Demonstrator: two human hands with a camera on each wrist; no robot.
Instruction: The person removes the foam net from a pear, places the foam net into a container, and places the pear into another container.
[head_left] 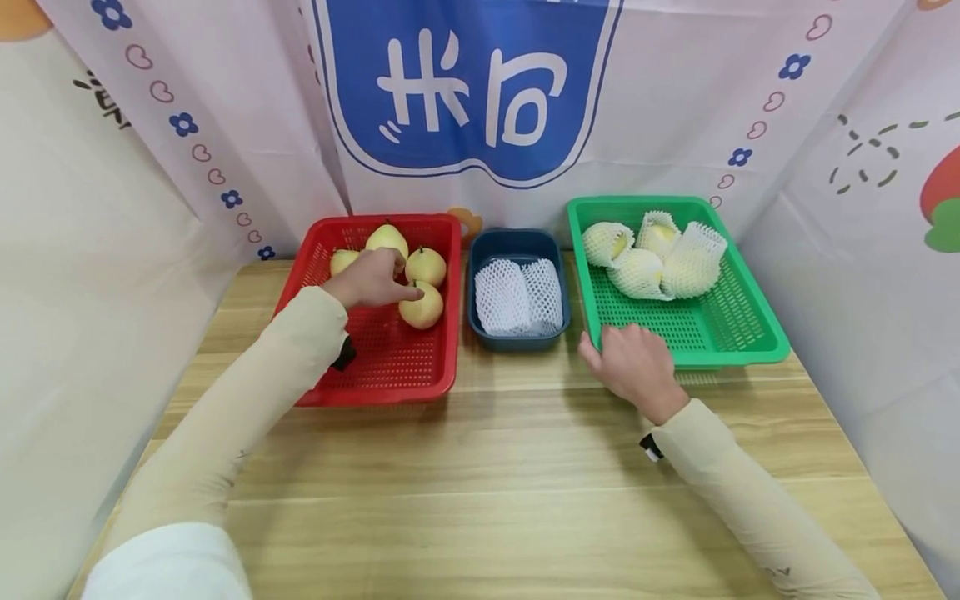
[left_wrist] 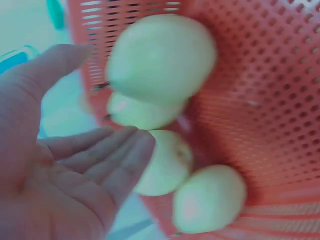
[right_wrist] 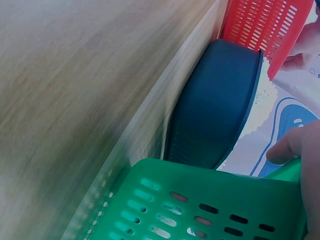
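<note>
My left hand (head_left: 372, 279) reaches into the red basket (head_left: 375, 394), just over several yellow pears. Its thumb comes close to the nearest pear (head_left: 422, 307); in the left wrist view the fingers (left_wrist: 117, 160) are extended, the thumb apart, with a pear (left_wrist: 162, 57) beyond them. Whether the fingertips touch a pear, I cannot tell. At the near left corner of the green basket (head_left: 757, 354), my right hand (head_left: 636, 364) holds the rim, fingers bent over it and mostly hidden. Inside that basket lie several pears in white foam nets (head_left: 693, 262).
Between the baskets stands a dark blue box (head_left: 517, 343) with white foam nets (head_left: 501, 298) in it. The baskets and box rest on a wooden table (head_left: 465, 483), against a printed cloth (head_left: 247, 100) hanging at the back.
</note>
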